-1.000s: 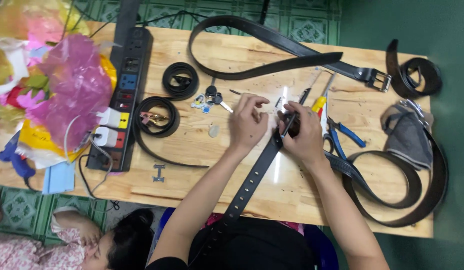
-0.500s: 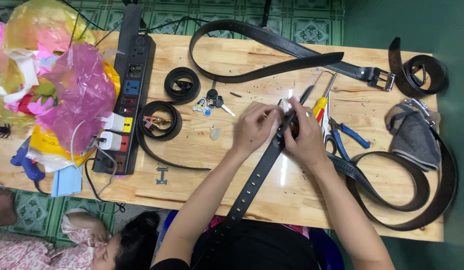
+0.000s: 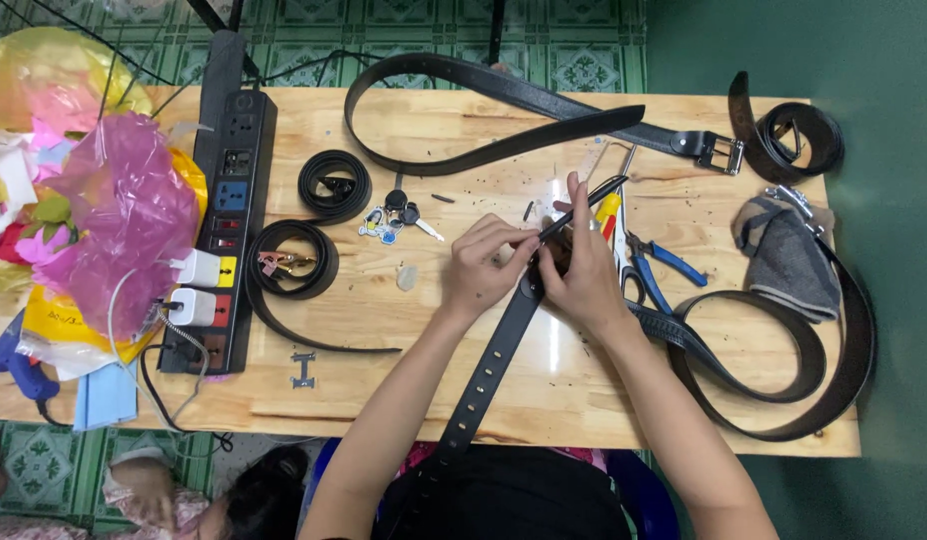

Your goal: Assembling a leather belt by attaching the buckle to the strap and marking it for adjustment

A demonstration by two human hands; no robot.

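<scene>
Looking down from the head cam, both hands are pinched on the end of a black punched belt [image 3: 494, 345] running from the person's lap up onto the desk [image 3: 384, 320]. Left hand [image 3: 484, 265] grips that belt end, right hand [image 3: 584, 270] holds a thin black tool [image 3: 584, 205] against it. The belt end is right of the keys [image 3: 396, 212] and just left of the blue-handled pliers [image 3: 654, 265].

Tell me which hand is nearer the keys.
Left. The left hand sits just right of the keys, holding the belt. The right hand is farther right, beyond the left hand, with a thin black tool.
</scene>
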